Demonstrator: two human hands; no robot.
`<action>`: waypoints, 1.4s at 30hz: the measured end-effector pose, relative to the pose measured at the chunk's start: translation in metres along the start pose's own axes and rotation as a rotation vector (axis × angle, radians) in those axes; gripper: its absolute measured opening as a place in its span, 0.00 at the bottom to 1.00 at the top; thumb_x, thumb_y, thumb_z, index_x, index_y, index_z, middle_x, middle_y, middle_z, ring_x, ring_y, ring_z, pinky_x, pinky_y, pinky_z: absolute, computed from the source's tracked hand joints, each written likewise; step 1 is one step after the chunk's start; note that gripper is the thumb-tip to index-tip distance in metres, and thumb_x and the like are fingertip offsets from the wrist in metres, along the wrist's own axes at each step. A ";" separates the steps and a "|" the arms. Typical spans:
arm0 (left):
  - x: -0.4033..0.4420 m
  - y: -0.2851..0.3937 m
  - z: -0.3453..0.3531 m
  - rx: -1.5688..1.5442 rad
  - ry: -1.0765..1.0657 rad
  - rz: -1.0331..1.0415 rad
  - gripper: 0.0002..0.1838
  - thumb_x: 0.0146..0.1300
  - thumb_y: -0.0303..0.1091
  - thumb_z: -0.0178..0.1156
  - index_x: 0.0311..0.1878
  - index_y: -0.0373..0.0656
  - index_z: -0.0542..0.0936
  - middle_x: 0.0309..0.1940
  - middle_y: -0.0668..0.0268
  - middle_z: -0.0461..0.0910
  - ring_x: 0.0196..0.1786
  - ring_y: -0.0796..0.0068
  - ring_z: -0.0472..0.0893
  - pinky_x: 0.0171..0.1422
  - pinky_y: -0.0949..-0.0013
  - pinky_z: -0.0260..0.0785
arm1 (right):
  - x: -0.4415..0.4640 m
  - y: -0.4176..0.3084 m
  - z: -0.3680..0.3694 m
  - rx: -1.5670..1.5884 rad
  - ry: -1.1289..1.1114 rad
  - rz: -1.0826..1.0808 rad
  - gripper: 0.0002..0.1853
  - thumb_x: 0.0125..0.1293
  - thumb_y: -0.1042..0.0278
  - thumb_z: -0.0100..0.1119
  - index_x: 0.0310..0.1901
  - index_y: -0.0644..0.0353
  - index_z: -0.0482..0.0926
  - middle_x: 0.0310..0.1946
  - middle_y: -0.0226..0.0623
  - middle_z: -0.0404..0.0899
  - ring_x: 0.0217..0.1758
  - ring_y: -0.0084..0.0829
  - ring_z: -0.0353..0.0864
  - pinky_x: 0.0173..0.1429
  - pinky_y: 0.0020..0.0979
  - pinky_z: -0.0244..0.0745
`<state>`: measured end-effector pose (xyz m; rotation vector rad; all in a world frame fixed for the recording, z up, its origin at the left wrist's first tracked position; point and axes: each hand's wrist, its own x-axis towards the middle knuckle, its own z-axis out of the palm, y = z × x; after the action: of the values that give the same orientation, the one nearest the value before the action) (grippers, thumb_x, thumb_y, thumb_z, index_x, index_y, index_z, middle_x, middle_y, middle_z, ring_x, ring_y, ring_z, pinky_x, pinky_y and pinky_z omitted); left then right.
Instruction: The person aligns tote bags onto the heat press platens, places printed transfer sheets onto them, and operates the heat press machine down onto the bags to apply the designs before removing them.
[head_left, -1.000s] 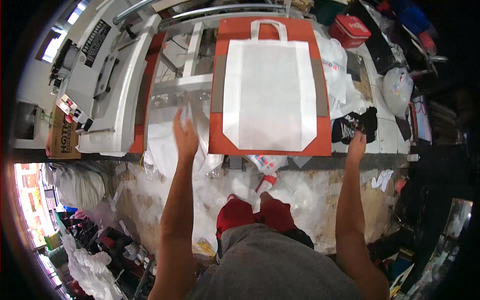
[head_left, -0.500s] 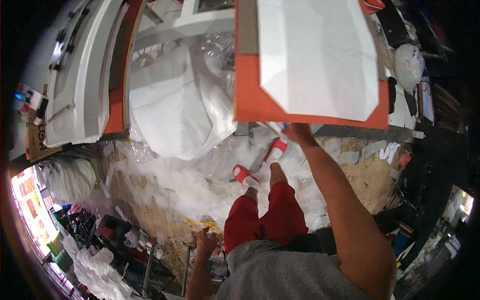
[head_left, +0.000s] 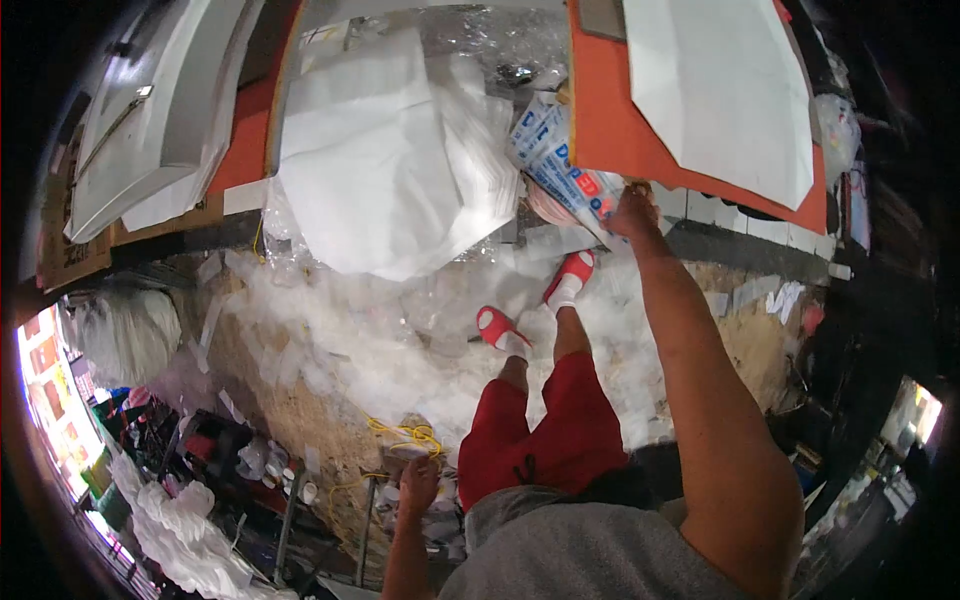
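Observation:
My right hand [head_left: 632, 212] reaches forward at the front edge of the orange-topped table [head_left: 600, 130]. Its fingers are closed on the near end of a white plastic bag [head_left: 565, 165] printed in blue and red, partly hidden under the tabletop. My left hand [head_left: 418, 484] hangs low by my left hip, holding nothing, its fingers loosely apart. Left of the bag lies a stack of large white sheets [head_left: 365, 160]. Another white sheet [head_left: 725, 90] rests on the orange tabletop.
White fluff [head_left: 400, 345] covers much of the floor around my red slippers [head_left: 572, 277]. A yellow cord [head_left: 410, 437] lies near my left hand. White machine housing [head_left: 160, 120] stands at left, and a bulging pale sack [head_left: 130, 335] sits below it.
The view has shifted, showing more of the printed bag beside the orange table. My right hand now shows clear of the table edge with the bag's end. My left hand stays low.

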<state>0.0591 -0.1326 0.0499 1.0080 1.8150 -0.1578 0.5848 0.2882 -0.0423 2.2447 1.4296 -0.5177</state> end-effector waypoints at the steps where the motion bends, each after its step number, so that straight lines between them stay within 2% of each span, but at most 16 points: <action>1: 0.010 -0.022 0.013 -0.064 0.025 0.028 0.21 0.63 0.38 0.64 0.54 0.33 0.79 0.48 0.46 0.83 0.53 0.48 0.83 0.57 0.54 0.76 | 0.006 0.003 0.011 -0.081 0.019 -0.031 0.43 0.54 0.54 0.73 0.69 0.61 0.64 0.72 0.47 0.62 0.76 0.42 0.61 0.69 0.49 0.70; 5: 0.025 -0.022 0.014 -0.071 -0.049 0.046 0.23 0.64 0.40 0.64 0.56 0.34 0.79 0.50 0.47 0.83 0.54 0.51 0.84 0.56 0.56 0.77 | 0.039 0.020 0.047 0.208 0.001 -0.032 0.36 0.55 0.47 0.71 0.59 0.64 0.76 0.71 0.48 0.61 0.76 0.47 0.59 0.71 0.53 0.65; 11: 0.021 0.013 -0.006 0.062 -0.032 0.095 0.23 0.67 0.40 0.63 0.59 0.36 0.77 0.51 0.50 0.83 0.54 0.56 0.84 0.56 0.57 0.78 | -0.003 0.019 0.009 0.055 -0.014 -0.048 0.39 0.58 0.44 0.67 0.64 0.63 0.71 0.73 0.46 0.58 0.78 0.45 0.55 0.72 0.52 0.63; 16: 0.034 0.013 0.000 0.070 -0.047 0.112 0.22 0.69 0.40 0.62 0.59 0.36 0.77 0.53 0.51 0.83 0.56 0.58 0.83 0.57 0.58 0.78 | 0.035 0.024 0.047 0.064 0.127 -0.052 0.40 0.57 0.45 0.69 0.65 0.62 0.70 0.72 0.47 0.61 0.78 0.46 0.56 0.71 0.53 0.64; 18: 0.033 0.028 0.004 -0.067 -0.081 0.033 0.23 0.69 0.40 0.62 0.60 0.35 0.76 0.54 0.51 0.82 0.57 0.58 0.83 0.58 0.59 0.78 | 0.046 0.029 0.041 0.459 -0.091 0.069 0.40 0.55 0.46 0.70 0.65 0.61 0.71 0.71 0.48 0.63 0.78 0.47 0.55 0.70 0.53 0.64; 19: 0.031 0.035 0.005 -0.068 -0.079 0.031 0.23 0.69 0.40 0.62 0.60 0.35 0.76 0.54 0.51 0.82 0.57 0.58 0.83 0.58 0.59 0.78 | 0.039 0.028 0.036 0.460 -0.093 0.065 0.40 0.55 0.46 0.70 0.65 0.61 0.71 0.71 0.48 0.63 0.78 0.47 0.55 0.70 0.53 0.64; 21: 0.028 0.040 0.008 -0.047 -0.112 0.009 0.25 0.66 0.44 0.62 0.60 0.37 0.77 0.53 0.50 0.83 0.55 0.56 0.84 0.60 0.57 0.76 | 0.022 0.026 0.029 0.275 0.050 -0.030 0.46 0.52 0.44 0.73 0.68 0.62 0.66 0.71 0.50 0.62 0.79 0.48 0.53 0.72 0.55 0.61; 24: 0.028 0.037 0.014 0.020 -0.073 0.031 0.25 0.66 0.45 0.63 0.60 0.38 0.77 0.52 0.50 0.84 0.53 0.57 0.85 0.57 0.57 0.77 | 0.015 0.018 0.017 0.117 -0.054 -0.087 0.55 0.49 0.43 0.75 0.73 0.61 0.56 0.72 0.51 0.60 0.79 0.51 0.53 0.73 0.58 0.58; 30: 0.018 0.037 0.020 -0.043 -0.037 -0.004 0.24 0.65 0.45 0.64 0.57 0.38 0.80 0.49 0.52 0.85 0.52 0.56 0.86 0.56 0.57 0.78 | 0.029 0.004 0.031 0.237 0.057 0.006 0.64 0.47 0.44 0.76 0.78 0.58 0.44 0.76 0.50 0.53 0.78 0.59 0.51 0.71 0.60 0.57; 31: 0.019 0.023 0.024 -0.042 -0.038 -0.014 0.24 0.65 0.45 0.64 0.57 0.38 0.80 0.49 0.52 0.85 0.52 0.56 0.86 0.56 0.57 0.78 | 0.022 0.001 0.025 0.259 0.208 0.028 0.53 0.48 0.48 0.76 0.72 0.59 0.59 0.69 0.51 0.66 0.72 0.57 0.64 0.68 0.56 0.64; 32: 0.020 0.010 0.028 -0.035 -0.029 0.021 0.24 0.64 0.45 0.64 0.57 0.38 0.80 0.49 0.52 0.85 0.51 0.57 0.86 0.56 0.57 0.78 | 0.036 0.004 0.034 0.256 0.198 0.025 0.53 0.48 0.48 0.76 0.72 0.59 0.59 0.69 0.51 0.66 0.72 0.57 0.64 0.68 0.56 0.64; 34: 0.017 0.007 0.028 -0.028 -0.022 0.057 0.24 0.64 0.45 0.65 0.56 0.38 0.80 0.49 0.52 0.85 0.51 0.57 0.86 0.56 0.57 0.78 | 0.069 0.013 0.041 0.129 0.143 -0.145 0.37 0.49 0.52 0.76 0.60 0.60 0.75 0.56 0.47 0.80 0.60 0.51 0.78 0.65 0.49 0.71; 35: 0.013 0.015 0.027 -0.053 -0.017 0.001 0.23 0.64 0.45 0.65 0.56 0.38 0.80 0.49 0.52 0.85 0.51 0.56 0.86 0.56 0.58 0.78 | 0.068 0.015 0.036 0.307 0.188 -0.106 0.26 0.51 0.56 0.74 0.49 0.62 0.80 0.44 0.43 0.86 0.52 0.47 0.84 0.60 0.43 0.75; 36: 0.011 0.022 0.026 -0.080 -0.012 -0.055 0.23 0.63 0.44 0.66 0.55 0.38 0.81 0.48 0.52 0.85 0.50 0.56 0.86 0.55 0.58 0.78 | 0.063 0.021 0.029 0.303 0.190 -0.107 0.26 0.51 0.56 0.74 0.49 0.62 0.80 0.44 0.43 0.86 0.52 0.47 0.84 0.60 0.43 0.75; 38: 0.018 -0.006 0.032 -0.060 -0.027 -0.035 0.23 0.64 0.44 0.66 0.55 0.37 0.80 0.48 0.52 0.85 0.50 0.56 0.86 0.55 0.58 0.78 | 0.054 0.035 0.018 0.627 0.379 -0.390 0.18 0.55 0.63 0.66 0.47 0.61 0.81 0.44 0.46 0.85 0.51 0.47 0.85 0.52 0.50 0.77; 42: 0.011 0.027 0.022 -0.134 -0.080 -0.048 0.23 0.66 0.43 0.64 0.57 0.37 0.79 0.48 0.53 0.85 0.50 0.55 0.86 0.54 0.58 0.78 | 0.032 0.053 0.005 0.790 0.351 -0.362 0.17 0.57 0.67 0.63 0.48 0.62 0.79 0.44 0.48 0.85 0.50 0.49 0.84 0.53 0.46 0.78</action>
<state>0.0921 -0.1201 0.0388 0.8529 1.7532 -0.1035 0.6455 0.2895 -0.0553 2.7749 2.1077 -0.9803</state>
